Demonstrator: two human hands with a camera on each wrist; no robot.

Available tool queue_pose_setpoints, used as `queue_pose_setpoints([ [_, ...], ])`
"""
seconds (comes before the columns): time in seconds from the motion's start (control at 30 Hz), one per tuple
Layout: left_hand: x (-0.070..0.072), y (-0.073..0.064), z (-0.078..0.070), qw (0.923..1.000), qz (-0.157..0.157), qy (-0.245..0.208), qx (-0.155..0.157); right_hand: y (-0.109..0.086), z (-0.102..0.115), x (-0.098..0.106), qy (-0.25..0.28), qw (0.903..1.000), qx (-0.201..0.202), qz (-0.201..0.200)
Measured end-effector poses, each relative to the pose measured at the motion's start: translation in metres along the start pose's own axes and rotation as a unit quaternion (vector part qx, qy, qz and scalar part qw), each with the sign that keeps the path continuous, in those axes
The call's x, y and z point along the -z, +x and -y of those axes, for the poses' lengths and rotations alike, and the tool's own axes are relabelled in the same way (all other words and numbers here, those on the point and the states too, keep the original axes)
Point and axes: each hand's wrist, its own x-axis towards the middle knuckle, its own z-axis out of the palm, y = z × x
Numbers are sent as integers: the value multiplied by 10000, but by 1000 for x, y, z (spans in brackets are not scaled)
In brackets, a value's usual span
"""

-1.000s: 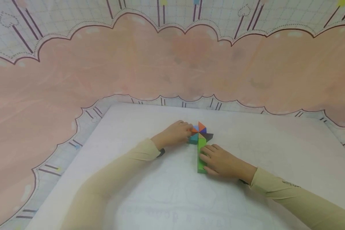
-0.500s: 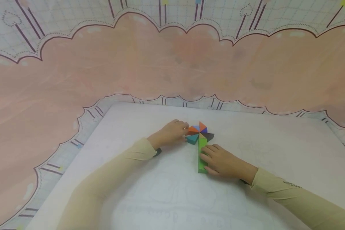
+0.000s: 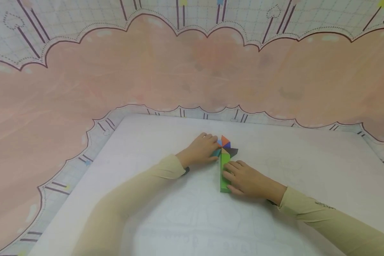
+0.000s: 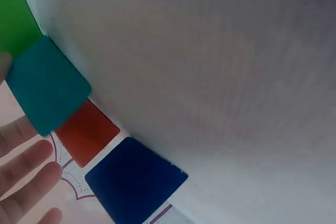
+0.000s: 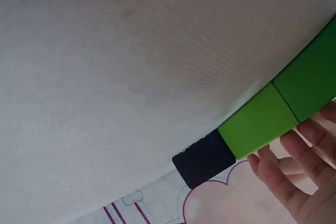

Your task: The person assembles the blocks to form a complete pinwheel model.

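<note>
Coloured wooden blocks lie as a pinwheel on a green stem. My left hand (image 3: 201, 147) spreads over its left blades, covering much of the teal block (image 4: 50, 85) and an orange block (image 4: 87, 132). The left thumb is at the teal block's edge, the other fingers extended beside it. My right hand (image 3: 248, 177) rests on the stem, fingertips along the upper edge of the light green block (image 5: 260, 121) and the darker green block (image 5: 310, 77). A black block (image 3: 233, 152) juts out right. An orange-red wedge (image 3: 224, 140) and a purple-blue block (image 3: 226, 145) form the upper right.
The blocks lie on a white tabletop (image 3: 166, 206) with faint printing showing near the front. Behind and left of it hangs a peach curtain-like cloth (image 3: 185, 71) with scalloped outlines. A dark blue block (image 4: 135, 179) stands beside the orange one in the left wrist view.
My left hand first drew back left, with the orange and teal blades shifted outward, then moved right over them, and they sit closer to the centre. The right hand has stayed on the green stem.
</note>
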Motion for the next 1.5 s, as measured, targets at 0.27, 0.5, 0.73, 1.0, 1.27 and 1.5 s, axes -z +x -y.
queue_pose_setpoints([
  [0.27, 6, -11, 6, 9985, 173, -512, -52, -1, 0, -1, 73, 9999, -70, 74],
  [0.5, 6, -23, 19, 9951, 24, -847, -512, 0, -1, 0, 123, 9994, -166, 269],
  [0.73, 8, -24, 21, 9957, -226, -754, -489, 1, -1, 1, 131, 9992, -191, 336],
  [1.0, -2, -16, 22, 9955, -541, -341, -698, 0, -1, -2, 110, 9997, -127, 203],
  [1.27, -4, -11, 17, 9934, -682, -447, -809, 0, -1, -1, 114, 9998, -103, 140],
  [1.5, 0, -8, 12, 9936, -621, -457, -821, 0, 0, -1, 77, 9999, -74, 111],
])
